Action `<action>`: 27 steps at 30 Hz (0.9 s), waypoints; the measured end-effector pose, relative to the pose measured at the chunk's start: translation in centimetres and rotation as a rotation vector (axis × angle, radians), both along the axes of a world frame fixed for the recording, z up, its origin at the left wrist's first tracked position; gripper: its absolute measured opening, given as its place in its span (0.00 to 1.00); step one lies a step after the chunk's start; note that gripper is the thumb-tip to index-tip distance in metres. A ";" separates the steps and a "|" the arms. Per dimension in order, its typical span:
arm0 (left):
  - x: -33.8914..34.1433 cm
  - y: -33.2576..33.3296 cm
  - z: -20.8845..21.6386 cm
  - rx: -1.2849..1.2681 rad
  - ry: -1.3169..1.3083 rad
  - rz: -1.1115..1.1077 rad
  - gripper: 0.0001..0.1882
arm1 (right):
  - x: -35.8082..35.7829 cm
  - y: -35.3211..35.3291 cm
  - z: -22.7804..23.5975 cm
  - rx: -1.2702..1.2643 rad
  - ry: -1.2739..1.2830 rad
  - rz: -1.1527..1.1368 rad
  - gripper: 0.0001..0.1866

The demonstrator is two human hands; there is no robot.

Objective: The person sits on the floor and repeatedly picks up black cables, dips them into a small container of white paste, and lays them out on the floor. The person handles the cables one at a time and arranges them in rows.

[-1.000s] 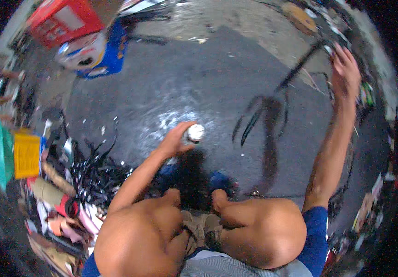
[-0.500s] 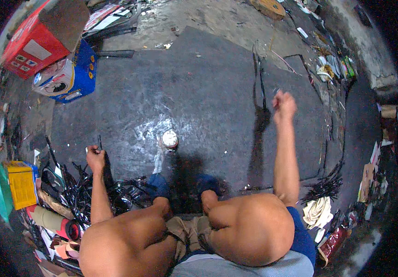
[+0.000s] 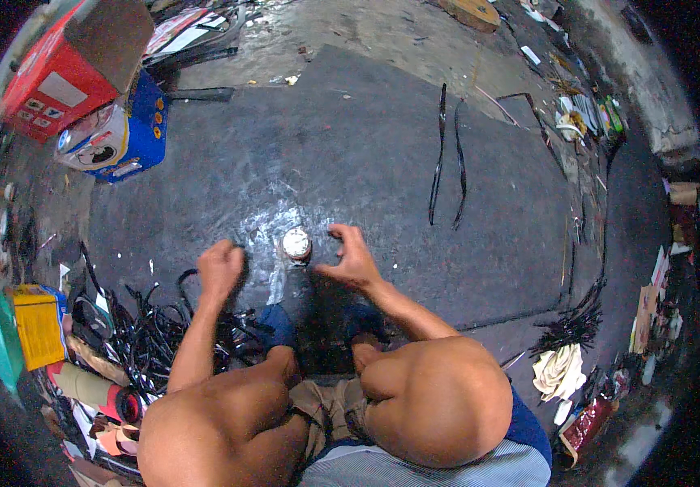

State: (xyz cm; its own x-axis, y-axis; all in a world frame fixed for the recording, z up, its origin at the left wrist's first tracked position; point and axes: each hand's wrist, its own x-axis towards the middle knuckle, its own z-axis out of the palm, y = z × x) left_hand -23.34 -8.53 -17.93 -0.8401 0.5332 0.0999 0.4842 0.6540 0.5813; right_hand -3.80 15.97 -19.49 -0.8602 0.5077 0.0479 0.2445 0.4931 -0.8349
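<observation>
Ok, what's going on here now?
A person's right hand is open beside a small white-topped cylinder on a dark floor sheet, apparently not touching it. The left hand is curled on the cylinder's other side; whether it holds anything is unclear. Two black strips lie farther out on the sheet.

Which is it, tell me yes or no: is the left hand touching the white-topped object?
No, the left hand is apart from the white-topped object, with dark surface between them.
</observation>
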 end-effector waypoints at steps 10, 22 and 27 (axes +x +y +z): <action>3.6 6.5 -1.0 0.629 -0.873 0.065 0.14 | -4.1 0.3 1.1 -0.499 -0.023 -0.275 0.31; 5.7 5.2 -1.1 0.774 -1.522 0.208 0.27 | -4.8 -2.3 5.9 -0.326 0.181 -0.153 0.39; 5.5 1.4 -0.8 0.785 -1.735 -0.069 0.30 | -3.9 -1.1 4.3 -0.304 0.158 -0.207 0.33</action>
